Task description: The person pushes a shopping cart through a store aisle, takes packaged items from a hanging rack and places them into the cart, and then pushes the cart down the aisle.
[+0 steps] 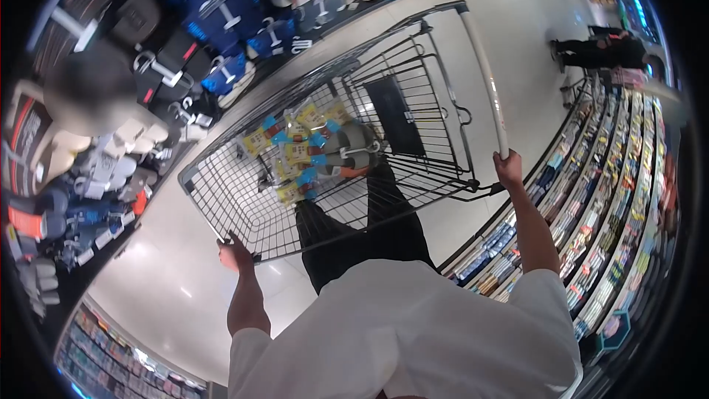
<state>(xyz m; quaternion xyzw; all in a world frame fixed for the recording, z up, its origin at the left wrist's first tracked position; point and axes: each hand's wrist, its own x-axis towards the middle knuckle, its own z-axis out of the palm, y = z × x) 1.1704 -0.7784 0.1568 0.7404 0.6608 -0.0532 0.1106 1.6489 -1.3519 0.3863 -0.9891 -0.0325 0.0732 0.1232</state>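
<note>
A wire shopping cart (244, 210) stands crosswise in front of me. My left hand (235, 253) is closed around the rim at its left end. At the other end, my right hand (507, 168) grips the long pale handle (484, 66) near its lower end. Inside the basket lie several clear plastic packs (299, 151) with yellow and blue labels. Beside them is a grey-green pair of slippers (354, 144) on a white hanger. A dark panel (395, 114) is fixed to the wire wall near the handle. What the packs contain is hard to make out.
Shelves of slippers on hangers (221, 11) run along the left and top. To the right, a curved rack (583, 229) holds rows of small packaged goods. Another person (609, 52) in dark clothes stands at the far upper right. Pale floor (162, 266) shows around the cart.
</note>
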